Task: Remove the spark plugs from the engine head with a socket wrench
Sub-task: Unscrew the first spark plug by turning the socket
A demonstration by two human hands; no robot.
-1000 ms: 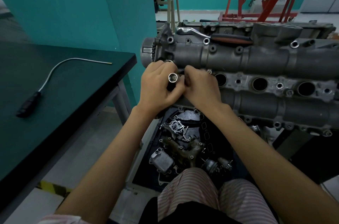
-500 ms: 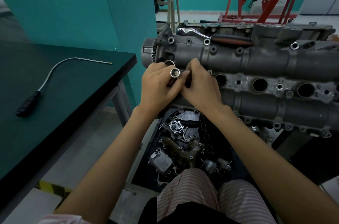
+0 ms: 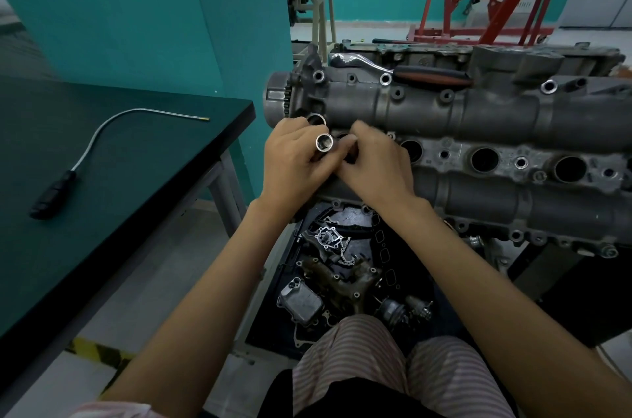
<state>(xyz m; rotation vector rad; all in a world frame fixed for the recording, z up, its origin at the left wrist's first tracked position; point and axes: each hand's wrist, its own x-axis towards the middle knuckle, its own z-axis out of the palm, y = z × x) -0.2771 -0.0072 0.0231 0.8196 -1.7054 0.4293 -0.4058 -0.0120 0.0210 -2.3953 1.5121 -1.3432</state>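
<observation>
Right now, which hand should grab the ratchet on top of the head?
Right. The left hand grips the socket; the right hand sits nearer the ratchet, though its fingers look busy too.

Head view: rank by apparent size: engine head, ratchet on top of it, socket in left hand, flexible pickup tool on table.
1. Engine head
2. Pickup tool and ratchet: similar length, different depths, so unranked
3. Socket, held by the left hand

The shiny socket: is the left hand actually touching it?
Touching. The head view shows the left hand with its fingers curled round the socket, open end facing up.
</observation>
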